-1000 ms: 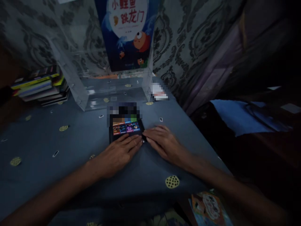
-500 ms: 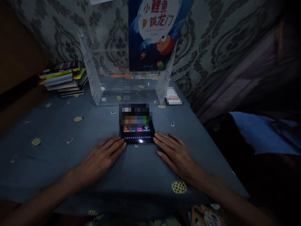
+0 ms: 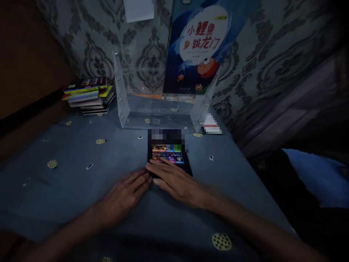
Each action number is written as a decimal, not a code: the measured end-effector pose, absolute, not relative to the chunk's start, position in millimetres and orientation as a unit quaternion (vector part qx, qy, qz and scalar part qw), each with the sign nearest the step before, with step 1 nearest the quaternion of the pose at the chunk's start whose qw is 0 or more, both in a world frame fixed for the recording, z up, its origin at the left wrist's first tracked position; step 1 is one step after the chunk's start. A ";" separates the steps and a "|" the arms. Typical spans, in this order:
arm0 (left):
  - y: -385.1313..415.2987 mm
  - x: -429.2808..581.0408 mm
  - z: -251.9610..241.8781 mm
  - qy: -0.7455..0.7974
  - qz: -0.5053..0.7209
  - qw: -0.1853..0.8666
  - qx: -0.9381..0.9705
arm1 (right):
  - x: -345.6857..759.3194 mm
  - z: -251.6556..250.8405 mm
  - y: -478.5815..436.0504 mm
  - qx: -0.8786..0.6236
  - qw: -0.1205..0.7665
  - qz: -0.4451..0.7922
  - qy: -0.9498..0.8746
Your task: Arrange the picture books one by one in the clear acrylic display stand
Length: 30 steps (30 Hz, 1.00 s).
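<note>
Resting over the near left part of a dark book (image 3: 170, 150), my right hand (image 3: 176, 179) lies palm down, its fingers stretched out and close together, the tips reaching the near left corner. My left hand (image 3: 128, 193) is at that same corner, fingers extended with a slight bend, their tips right by those of the right; whether they meet I cannot tell. Both hands are laid out flattish, neither curled around the book. It lies flat on the blue-grey tablecloth (image 3: 68, 196), just in front of a clear stand (image 3: 201, 113), with rows of small bright pictures showing (its far part is blurred into blocks, so I can't make that bit out). On the stand is a blue picture book (image 3: 195, 54) with an orange fish on its cover. Left of the stand sits a stack of books (image 3: 88, 96); behind it is the patterned wall (image 3: 94, 54).
</note>
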<state>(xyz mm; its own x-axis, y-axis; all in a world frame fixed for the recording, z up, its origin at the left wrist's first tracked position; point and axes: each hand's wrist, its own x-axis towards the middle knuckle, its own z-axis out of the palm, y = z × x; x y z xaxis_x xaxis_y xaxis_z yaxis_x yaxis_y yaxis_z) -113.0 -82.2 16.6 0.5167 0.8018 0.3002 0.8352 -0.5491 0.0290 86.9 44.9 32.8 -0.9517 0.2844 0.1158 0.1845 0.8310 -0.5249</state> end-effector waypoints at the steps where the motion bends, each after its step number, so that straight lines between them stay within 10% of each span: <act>1: -82.0 -112.9 15.9 -0.473 -0.141 0.059 -0.868 | 81.5 33.5 51.6 -0.120 0.091 0.267 -0.952; 30: -72.8 -125.7 10.6 -0.489 -0.194 0.123 -0.841 | 106.5 10.5 142.2 -0.326 0.151 0.139 -0.923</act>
<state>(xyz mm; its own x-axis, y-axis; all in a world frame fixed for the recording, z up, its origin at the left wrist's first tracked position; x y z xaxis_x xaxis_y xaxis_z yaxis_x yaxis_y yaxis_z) -125.7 -72.8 10.6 0.4459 0.7757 0.4466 0.8713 -0.4904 -0.0182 106.5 142.2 10.5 -0.7411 0.6446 0.1880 0.5603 0.7480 -0.3558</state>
